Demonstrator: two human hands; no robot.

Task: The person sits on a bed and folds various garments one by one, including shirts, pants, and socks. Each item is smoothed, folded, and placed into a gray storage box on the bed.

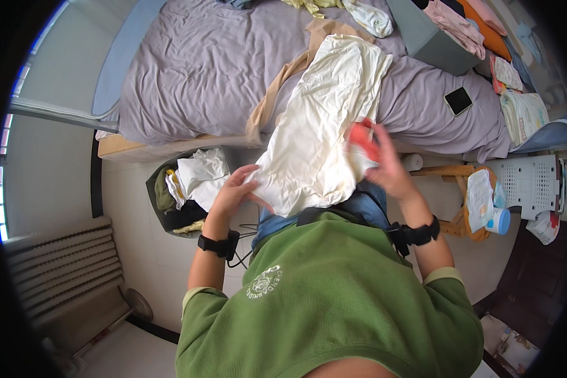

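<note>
A cream-white cloth garment (pixel 319 118) lies lengthwise from the bed's edge down to my lap, its surface creased. At its lower left corner my left hand (pixel 241 189) has its fingers on the hem, thumb and fingers around the fabric. Over its right side, my right hand (pixel 390 165) is blurred and holds a bunched part of the cloth with a red patch (pixel 365 139); whether this red part belongs to the same garment cannot be told. A tan strip of fabric (pixel 276 94) runs under the white cloth on the grey-purple bedding (pixel 193 71).
A dark bin of clothes (pixel 153 198) stands on the floor at left. On the bed are a phone (pixel 458 101), a grey fabric box (pixel 434 45) with clothes and a folded patterned cloth (pixel 524 115). A wooden stool (pixel 463 184) stands at right, near a white perforated container (pixel 524 182).
</note>
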